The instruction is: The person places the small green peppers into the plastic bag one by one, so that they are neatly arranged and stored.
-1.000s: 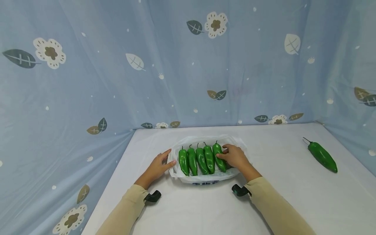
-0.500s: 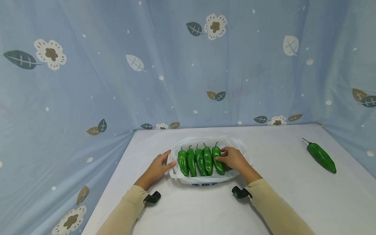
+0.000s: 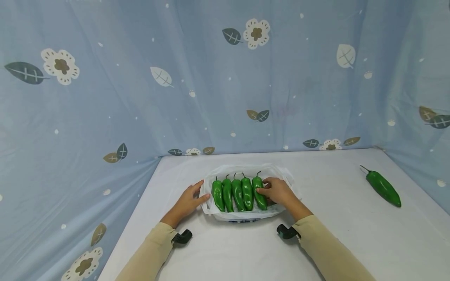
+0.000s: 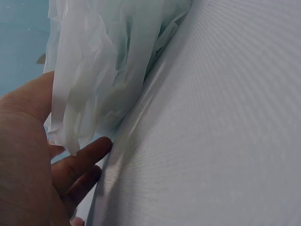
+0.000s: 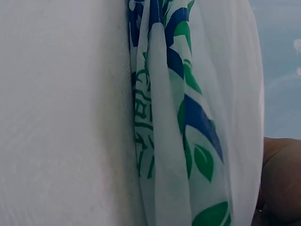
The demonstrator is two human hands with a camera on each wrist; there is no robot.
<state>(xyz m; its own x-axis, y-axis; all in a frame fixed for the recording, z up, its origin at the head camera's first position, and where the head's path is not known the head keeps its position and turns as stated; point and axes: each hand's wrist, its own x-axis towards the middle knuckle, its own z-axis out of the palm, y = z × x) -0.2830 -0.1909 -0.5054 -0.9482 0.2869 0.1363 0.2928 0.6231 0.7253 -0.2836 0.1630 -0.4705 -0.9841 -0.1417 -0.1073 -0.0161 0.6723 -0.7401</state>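
Note:
Several glossy green chili peppers (image 3: 237, 194) lie side by side, stems away from me, in a white plastic bag (image 3: 277, 170) with its mouth spread wide. My left hand (image 3: 188, 201) holds the bag's left edge, thumb over the rim and fingers outside; the left wrist view shows the crumpled plastic (image 4: 101, 70) between them. Over the bag's right side, my right hand (image 3: 279, 191) grips the rightmost pepper (image 3: 259, 199) between thumb and fingers. In the right wrist view the bag's wall (image 5: 207, 113), printed blue and green, hides most of that hand.
Another green chili pepper (image 3: 383, 188) lies alone on the right of the white-covered table (image 3: 337, 195). A blue curtain (image 3: 211, 78) with flowers and leaves hangs behind the table and along its sides.
The right hand has shifted the rightmost pepper slightly left and nearer me, closer to the row. The left hand stays at the bag's edge. The head view has tilted up a little.

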